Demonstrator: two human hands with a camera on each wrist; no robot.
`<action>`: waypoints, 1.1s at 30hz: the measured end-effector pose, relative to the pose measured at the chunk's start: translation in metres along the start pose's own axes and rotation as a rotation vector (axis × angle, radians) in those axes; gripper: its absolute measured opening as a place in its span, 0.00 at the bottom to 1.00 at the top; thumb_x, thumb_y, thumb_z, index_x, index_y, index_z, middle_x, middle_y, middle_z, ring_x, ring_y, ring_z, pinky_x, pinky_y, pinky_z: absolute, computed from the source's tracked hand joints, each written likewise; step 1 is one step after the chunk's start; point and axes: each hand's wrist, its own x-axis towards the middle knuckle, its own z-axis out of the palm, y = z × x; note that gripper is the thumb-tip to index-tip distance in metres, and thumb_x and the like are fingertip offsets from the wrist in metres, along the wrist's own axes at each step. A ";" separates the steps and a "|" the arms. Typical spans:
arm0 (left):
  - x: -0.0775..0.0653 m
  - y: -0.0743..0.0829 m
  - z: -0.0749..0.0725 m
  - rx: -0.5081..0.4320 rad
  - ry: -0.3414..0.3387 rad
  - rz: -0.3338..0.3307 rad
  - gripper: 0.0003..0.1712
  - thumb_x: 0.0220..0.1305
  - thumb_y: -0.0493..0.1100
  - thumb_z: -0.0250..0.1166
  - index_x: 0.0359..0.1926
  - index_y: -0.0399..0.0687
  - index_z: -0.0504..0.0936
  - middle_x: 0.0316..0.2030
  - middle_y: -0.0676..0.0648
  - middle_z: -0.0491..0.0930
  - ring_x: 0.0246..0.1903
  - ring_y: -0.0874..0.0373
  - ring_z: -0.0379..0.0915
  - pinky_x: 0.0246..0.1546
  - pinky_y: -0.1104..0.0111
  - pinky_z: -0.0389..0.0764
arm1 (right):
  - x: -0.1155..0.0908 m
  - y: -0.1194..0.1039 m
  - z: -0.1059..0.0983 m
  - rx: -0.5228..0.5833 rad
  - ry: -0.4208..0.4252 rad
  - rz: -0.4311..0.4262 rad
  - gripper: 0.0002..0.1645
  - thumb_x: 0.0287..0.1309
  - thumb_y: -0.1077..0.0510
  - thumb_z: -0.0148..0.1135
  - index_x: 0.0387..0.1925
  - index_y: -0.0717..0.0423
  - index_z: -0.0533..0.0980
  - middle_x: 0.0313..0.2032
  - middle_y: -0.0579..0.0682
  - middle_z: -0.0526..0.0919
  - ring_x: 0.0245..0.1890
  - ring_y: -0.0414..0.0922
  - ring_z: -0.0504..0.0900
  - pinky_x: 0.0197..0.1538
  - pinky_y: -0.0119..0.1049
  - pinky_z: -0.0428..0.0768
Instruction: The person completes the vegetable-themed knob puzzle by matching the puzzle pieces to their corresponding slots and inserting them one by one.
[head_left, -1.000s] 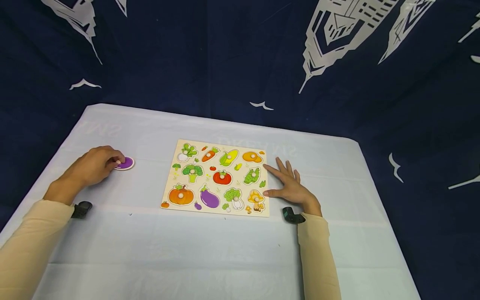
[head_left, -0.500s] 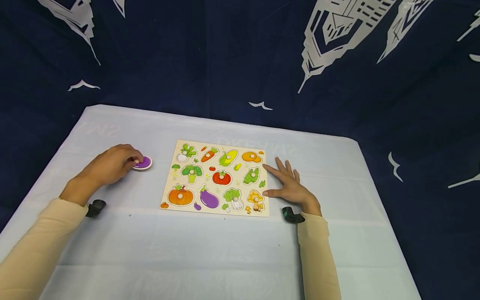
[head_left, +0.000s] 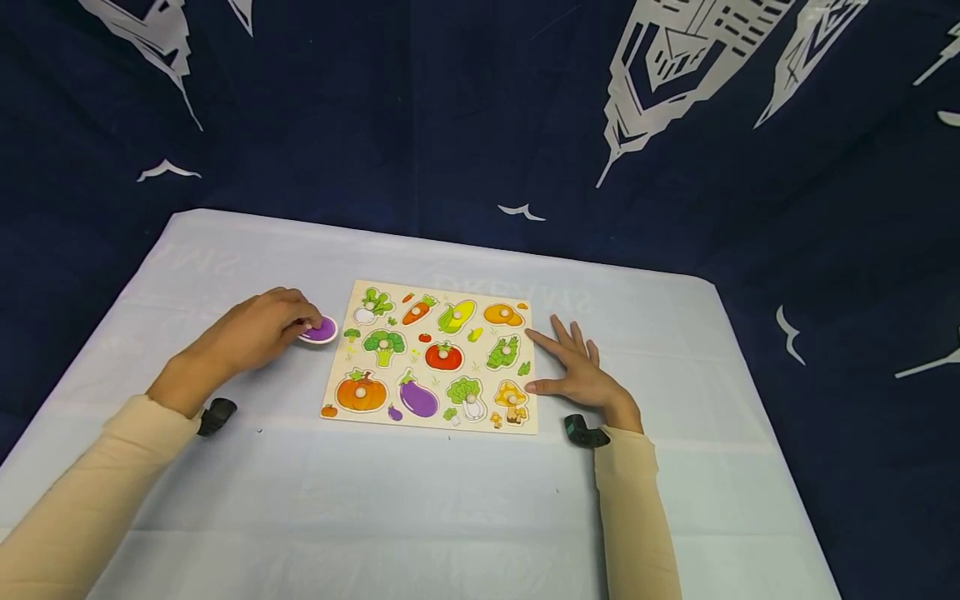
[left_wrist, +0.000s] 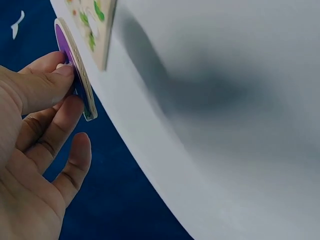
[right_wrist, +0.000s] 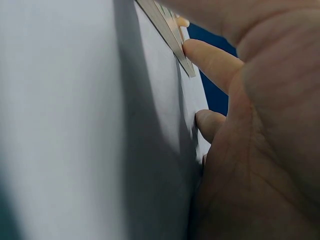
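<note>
My left hand (head_left: 258, 333) pinches the small knob of a purple eggplant puzzle piece (head_left: 322, 331), just left of the board. In the left wrist view that eggplant piece (left_wrist: 80, 70) is seen edge-on, thumb and fingertips on its knob. The wooden vegetable puzzle board (head_left: 408, 354) lies flat at the table's middle. Its eggplant spot (head_left: 418, 398) in the bottom row shows no knob, while the other large vegetables carry knobs. My right hand (head_left: 581, 375) lies with spread fingers at the board's right edge. In the right wrist view a finger (right_wrist: 207, 57) touches the board's edge (right_wrist: 165, 32).
A white cloth covers the table (head_left: 450, 517). Behind and around it hangs a dark blue curtain (head_left: 360, 117) with white building and bird prints. A dark wrist camera (head_left: 217, 415) sits at the left wrist, another camera (head_left: 585, 431) at the right.
My left hand has moved right with the eggplant piece, from the table's left side to close beside the board. The right hand and the board have stayed put.
</note>
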 end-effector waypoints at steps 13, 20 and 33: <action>0.008 0.034 0.016 0.009 0.001 0.159 0.11 0.63 0.32 0.68 0.46 0.45 0.87 0.43 0.48 0.84 0.48 0.51 0.78 0.56 0.54 0.80 | -0.001 -0.001 0.000 0.013 -0.002 0.004 0.58 0.47 0.40 0.77 0.77 0.37 0.57 0.81 0.52 0.32 0.78 0.59 0.21 0.73 0.65 0.23; 0.012 0.050 0.027 -0.007 -0.034 0.187 0.11 0.63 0.35 0.69 0.46 0.49 0.88 0.41 0.50 0.83 0.46 0.53 0.77 0.54 0.54 0.80 | 0.000 0.001 0.000 0.003 0.000 0.008 0.59 0.47 0.39 0.77 0.77 0.36 0.57 0.81 0.52 0.32 0.78 0.58 0.21 0.73 0.65 0.23; 0.019 0.070 0.038 0.033 -0.065 0.257 0.08 0.67 0.38 0.66 0.44 0.53 0.88 0.40 0.52 0.81 0.44 0.55 0.76 0.49 0.57 0.79 | -0.001 0.001 0.000 -0.002 0.002 0.020 0.58 0.47 0.38 0.77 0.77 0.34 0.57 0.81 0.51 0.32 0.78 0.57 0.20 0.73 0.64 0.23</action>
